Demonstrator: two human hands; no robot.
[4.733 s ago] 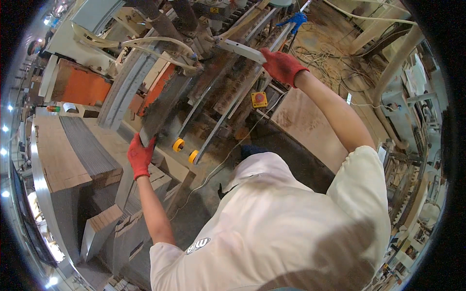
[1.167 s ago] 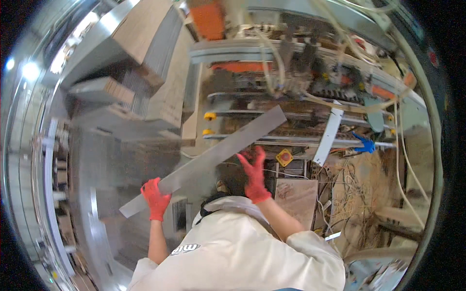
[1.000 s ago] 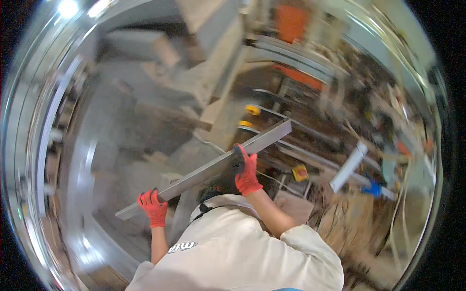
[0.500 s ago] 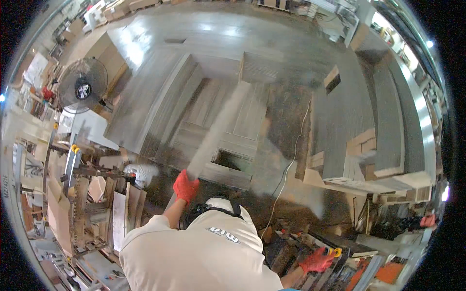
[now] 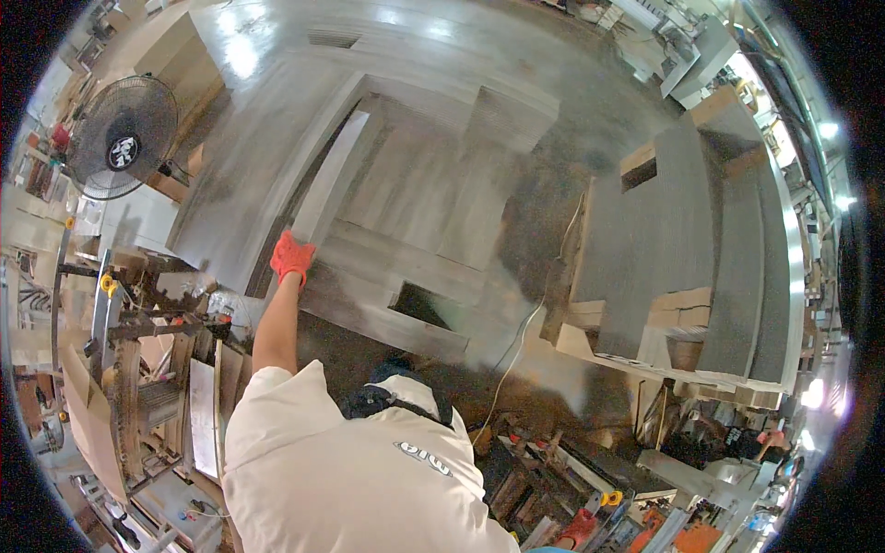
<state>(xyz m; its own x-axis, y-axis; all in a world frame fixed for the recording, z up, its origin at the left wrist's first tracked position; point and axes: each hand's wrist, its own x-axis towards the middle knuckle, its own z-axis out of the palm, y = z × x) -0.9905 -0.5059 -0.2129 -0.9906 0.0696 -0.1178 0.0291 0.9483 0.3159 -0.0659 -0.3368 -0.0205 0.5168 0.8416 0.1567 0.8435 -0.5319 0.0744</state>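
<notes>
Board (image 5: 338, 175) ahead of L hand (image 5: 292, 259), near end @ fingers (image 5: 288, 243)

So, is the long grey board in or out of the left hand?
In: the left hand is curled over the near end of the long grey board.

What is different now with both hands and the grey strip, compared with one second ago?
The left hand has pointed the grey strip forward, alongside the left grey stack, and still grips it. The right hand has let go and is near a yellow end cap. The fan looks unmoved.
</notes>
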